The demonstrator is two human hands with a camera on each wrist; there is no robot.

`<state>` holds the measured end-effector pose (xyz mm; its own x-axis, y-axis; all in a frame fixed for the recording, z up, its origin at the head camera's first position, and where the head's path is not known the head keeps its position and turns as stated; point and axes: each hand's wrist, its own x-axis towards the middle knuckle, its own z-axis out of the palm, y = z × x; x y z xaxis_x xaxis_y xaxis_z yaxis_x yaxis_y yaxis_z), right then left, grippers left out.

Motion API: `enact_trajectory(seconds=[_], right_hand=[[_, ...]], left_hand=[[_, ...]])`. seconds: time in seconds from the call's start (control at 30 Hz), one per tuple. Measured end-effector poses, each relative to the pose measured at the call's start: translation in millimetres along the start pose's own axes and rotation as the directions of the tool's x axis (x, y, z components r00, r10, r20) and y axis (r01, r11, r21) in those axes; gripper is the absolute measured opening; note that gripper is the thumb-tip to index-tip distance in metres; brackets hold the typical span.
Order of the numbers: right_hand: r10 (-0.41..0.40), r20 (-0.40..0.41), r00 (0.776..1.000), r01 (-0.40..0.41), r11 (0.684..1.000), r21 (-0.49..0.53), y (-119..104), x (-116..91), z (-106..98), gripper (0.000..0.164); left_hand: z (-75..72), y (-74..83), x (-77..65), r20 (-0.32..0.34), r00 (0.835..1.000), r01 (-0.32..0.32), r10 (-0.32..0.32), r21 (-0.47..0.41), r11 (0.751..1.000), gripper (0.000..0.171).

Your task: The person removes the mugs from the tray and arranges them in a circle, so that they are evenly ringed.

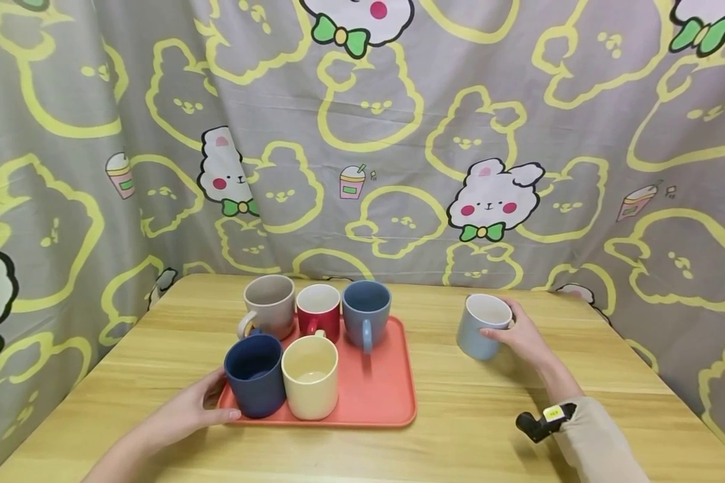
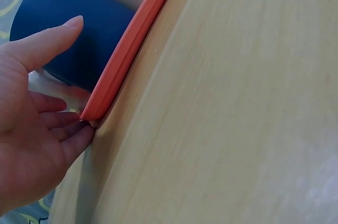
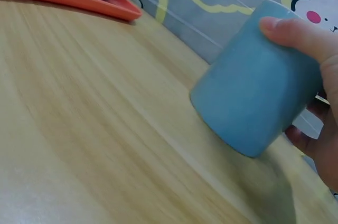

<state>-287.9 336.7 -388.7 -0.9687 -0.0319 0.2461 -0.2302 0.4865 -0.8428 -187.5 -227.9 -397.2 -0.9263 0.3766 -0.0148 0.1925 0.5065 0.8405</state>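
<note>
My right hand (image 1: 527, 337) holds a light blue mug (image 3: 253, 81) with a pale inside, thumb on its near side below the rim. The mug tilts a little, and a shadow lies on the table under it; whether its base touches is hard to tell. My left hand (image 1: 184, 409) is at the front left corner of a coral-red tray (image 1: 380, 396). Its fingertips touch the tray corner, while the thumb stands apart, stretched beside a navy mug (image 2: 74, 28). A pale yellow mug (image 1: 310, 386) stands beside the navy one on the tray.
Along the tray's back stand a grey mug (image 1: 272, 308), a red mug (image 1: 319, 322) with a white inside and a blue-grey mug (image 1: 365, 312). The wooden table (image 1: 459, 429) extends around the tray. A patterned curtain (image 1: 399, 168) hangs behind the table and at both sides.
</note>
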Motion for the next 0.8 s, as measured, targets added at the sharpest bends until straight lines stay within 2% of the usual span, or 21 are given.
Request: enact_trajectory(seconds=[0.2, 0.67, 0.8], right_hand=[[0.02, -0.002, 1.0, -0.019, 0.997, 0.07, 1.2, 1.7, 0.2, 0.084], [0.005, 0.018, 1.0, -0.005, 1.0, 0.026, 2.1, -1.3, -4.0, 0.08], [-0.011, -0.008, 1.0, 0.011, 1.0, 0.005, -3.3, -6.5, -7.1, 0.077]], left_hand=[[0.6, -2.1, 0.3, -0.001, 1.0, -0.019, 0.019, -0.007, 1.0, 0.083], [-0.9, -1.8, 0.4, -0.006, 1.0, -0.004, 0.004, 0.016, 1.0, 0.083], [-0.4, -0.9, 0.1, -0.008, 1.0, -0.001, 0.001, 0.02, 1.0, 0.083]])
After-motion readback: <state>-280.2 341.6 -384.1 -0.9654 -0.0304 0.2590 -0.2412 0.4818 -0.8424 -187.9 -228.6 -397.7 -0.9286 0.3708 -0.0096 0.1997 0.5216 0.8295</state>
